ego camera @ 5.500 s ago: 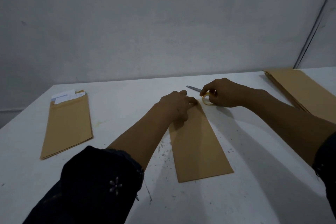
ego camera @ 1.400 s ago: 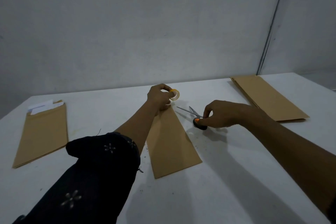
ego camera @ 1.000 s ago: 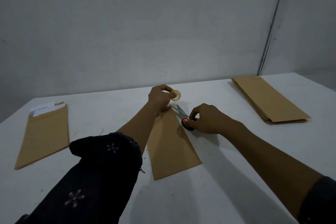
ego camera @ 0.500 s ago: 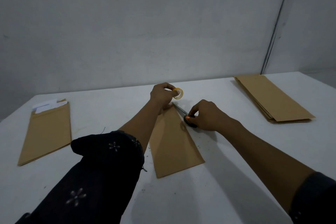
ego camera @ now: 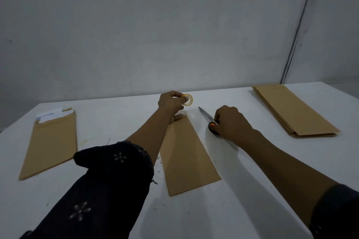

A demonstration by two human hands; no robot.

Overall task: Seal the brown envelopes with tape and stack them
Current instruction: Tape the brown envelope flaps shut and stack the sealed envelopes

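A brown envelope lies lengthwise in the middle of the white table. Above its far end my left hand holds a small yellow tape roll lifted off the table. Just right of the envelope my right hand grips the orange-and-black handles of the scissors, whose blades point away toward the wall and rest on the table. Any tape strip between the roll and the envelope is too faint to see.
A stack of brown envelopes lies at the far right. Another pile of envelopes with white papers sticking out of its top sits at the left. A grey wall stands right behind the table's far edge.
My right hand has slid the scissors to the right, off the envelope's edge onto the bare table. My left hand still holds the tape roll above the envelope's far end.
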